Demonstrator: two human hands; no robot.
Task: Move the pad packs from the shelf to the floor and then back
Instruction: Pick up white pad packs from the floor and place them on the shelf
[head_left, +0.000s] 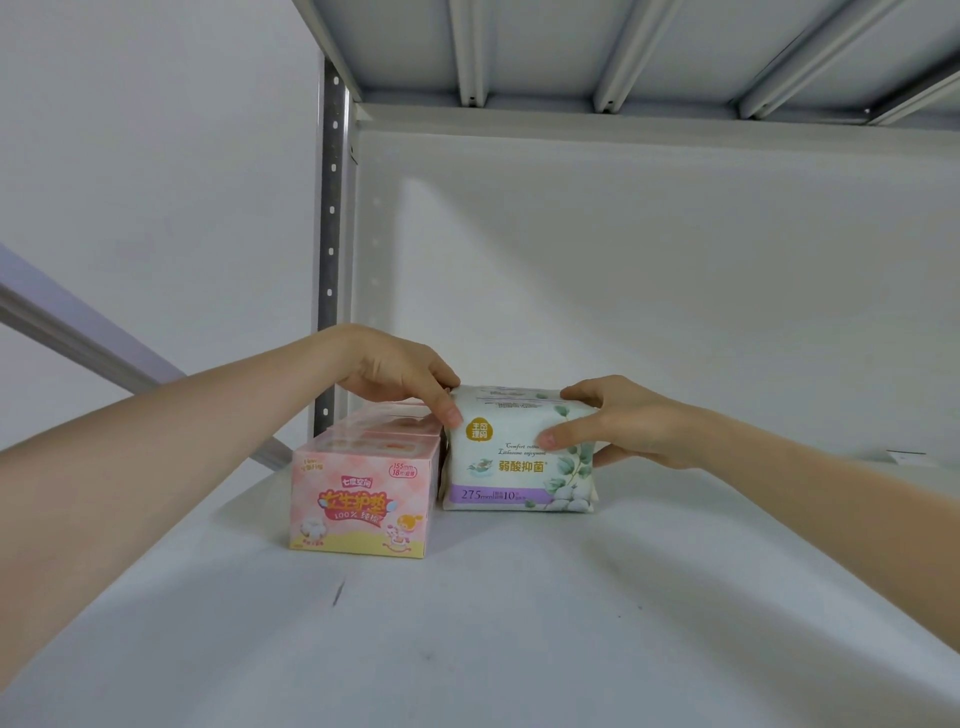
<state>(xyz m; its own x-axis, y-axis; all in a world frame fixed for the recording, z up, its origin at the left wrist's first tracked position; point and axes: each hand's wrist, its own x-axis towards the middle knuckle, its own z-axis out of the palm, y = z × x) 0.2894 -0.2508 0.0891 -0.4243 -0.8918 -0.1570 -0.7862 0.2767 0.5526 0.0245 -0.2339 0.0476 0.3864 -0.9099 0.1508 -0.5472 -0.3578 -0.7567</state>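
The white pad pack (511, 457), soft-sided with green leaves and a purple band along its foot, stands on the shelf (519, 623) between a person's two hands. The left hand (400, 371) comes over its upper left corner, thumb pressed down the front face and the fingers curled behind the top edge, out of sight. The right hand (618, 421) clasps the pack's right end, thumb across the front near the leaves and fingers wrapped over the top and under the side. Both hands are closed on the pack, which rests with its base on the shelf board.

Just beside it on the left, touching or nearly so, stands the pink pad pack (363, 488), a box with a cartoon girl on its front, reaching back toward the perforated steel upright (331, 249). Above runs the ribbed underside of the upper shelf (623, 47).
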